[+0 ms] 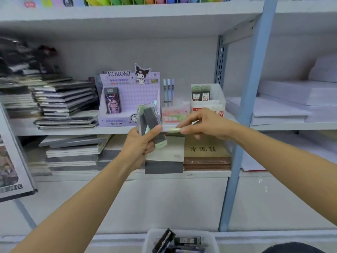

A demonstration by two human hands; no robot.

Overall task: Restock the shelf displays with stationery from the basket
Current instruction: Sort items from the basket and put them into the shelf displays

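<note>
Restocking at the stationery shelf (73,131), both hands full.
The left hand (142,143) has its grip closed round a bundle of dark lead cases (152,117); at its 3 o'clock the right hand (202,125) pinches one pale case (171,129) at the shelf edge. The Kuromi display (127,95) stands at 12 o'clock, the basket (209,234) at 6.

Purple cardboard display box (127,101) on the white metal shelf (73,132), stacked dark notebooks (65,103) to its left, clear plastic bin (209,94) to its right, slim clear plastic cases (152,119) in my left hand (141,146) before the box, thin pale case (171,129) in my right hand (202,124) beside them, clear plastic basket (211,240) below.
</note>
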